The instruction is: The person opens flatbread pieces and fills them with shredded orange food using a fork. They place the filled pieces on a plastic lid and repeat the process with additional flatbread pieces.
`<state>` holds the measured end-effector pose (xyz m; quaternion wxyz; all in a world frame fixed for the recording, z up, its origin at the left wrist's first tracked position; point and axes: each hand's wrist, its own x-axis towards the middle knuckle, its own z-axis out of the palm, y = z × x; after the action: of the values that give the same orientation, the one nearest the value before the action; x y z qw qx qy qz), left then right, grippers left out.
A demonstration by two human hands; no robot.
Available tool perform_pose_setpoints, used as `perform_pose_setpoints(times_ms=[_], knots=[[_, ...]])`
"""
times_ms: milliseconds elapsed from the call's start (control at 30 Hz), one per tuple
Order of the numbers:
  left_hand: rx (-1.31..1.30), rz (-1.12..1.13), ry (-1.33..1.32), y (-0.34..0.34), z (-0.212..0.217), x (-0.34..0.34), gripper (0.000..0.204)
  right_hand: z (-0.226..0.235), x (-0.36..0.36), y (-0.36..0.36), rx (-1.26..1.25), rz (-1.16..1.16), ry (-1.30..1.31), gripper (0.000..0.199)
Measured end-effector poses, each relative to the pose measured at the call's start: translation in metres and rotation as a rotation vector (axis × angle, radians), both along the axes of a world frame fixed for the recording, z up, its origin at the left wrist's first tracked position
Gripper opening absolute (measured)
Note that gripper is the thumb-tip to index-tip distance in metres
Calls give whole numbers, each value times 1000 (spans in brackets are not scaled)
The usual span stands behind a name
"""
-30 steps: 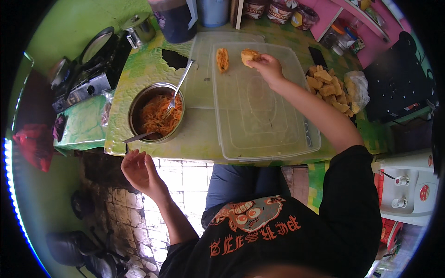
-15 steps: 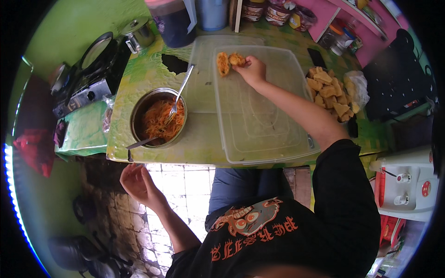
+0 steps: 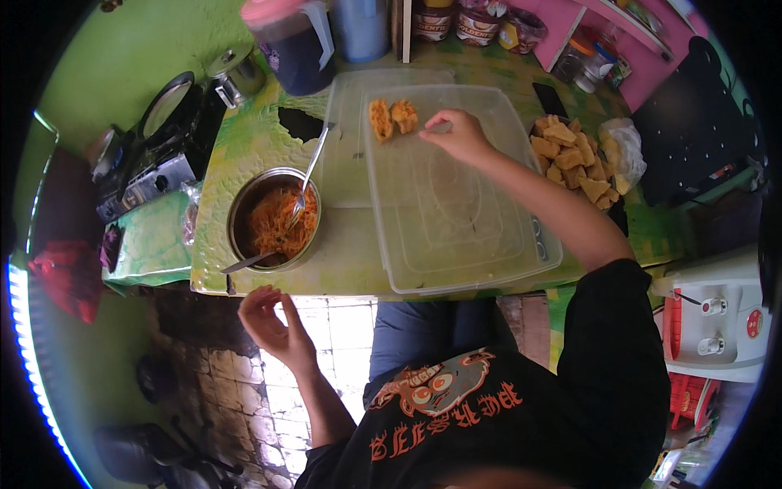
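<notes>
In the head view, two stuffed golden pieces lay on a shallow clear plastic tray (image 3: 456,253), up by its far left corner. The left piece (image 3: 380,121) stood lengthwise, and the right piece (image 3: 403,116) sat close beside it; whether they touched was hard to tell. The right hand (image 3: 458,137) reached over the tray from the right, just beside the right piece and apart from it. Its fingers curved toward the thumb with a small gap between the tips, and held nothing. The left hand (image 3: 278,328) hung in front of the tabletop (image 3: 346,265), over the tiled floor (image 3: 334,342), with its fingers loosely curled, apart from the thumb and empty.

Near the left hand, a metal pot (image 3: 235,232) held orange, shredded filling (image 3: 273,224). A fork (image 3: 312,167) leaned out over the far right of the rim, its tines in the filling, while a second utensil (image 3: 244,263) stuck out at the near left. To the right of the tray lay a heap of pale brown pieces (image 3: 570,155), with a whitish plastic bag (image 3: 623,151) next to it and a black phone (image 3: 549,99) beyond.
</notes>
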<state>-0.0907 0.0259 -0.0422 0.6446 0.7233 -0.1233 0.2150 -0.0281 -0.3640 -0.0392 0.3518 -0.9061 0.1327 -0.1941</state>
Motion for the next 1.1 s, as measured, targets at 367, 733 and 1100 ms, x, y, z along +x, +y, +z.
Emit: perform_pose_setpoints(times_ms=[367,733,1100], knots=[[78,-281,-67,-63,-5,-10,29,57,-183,-50,-4,-198,-204,17],[65,-434,-109,-115,6,-7,35,25,-292,-67,-136,-673,-266,17],[341,-441,-132,-142,20,-5,41,24,-273,-93,-414,-588,-371,19]])
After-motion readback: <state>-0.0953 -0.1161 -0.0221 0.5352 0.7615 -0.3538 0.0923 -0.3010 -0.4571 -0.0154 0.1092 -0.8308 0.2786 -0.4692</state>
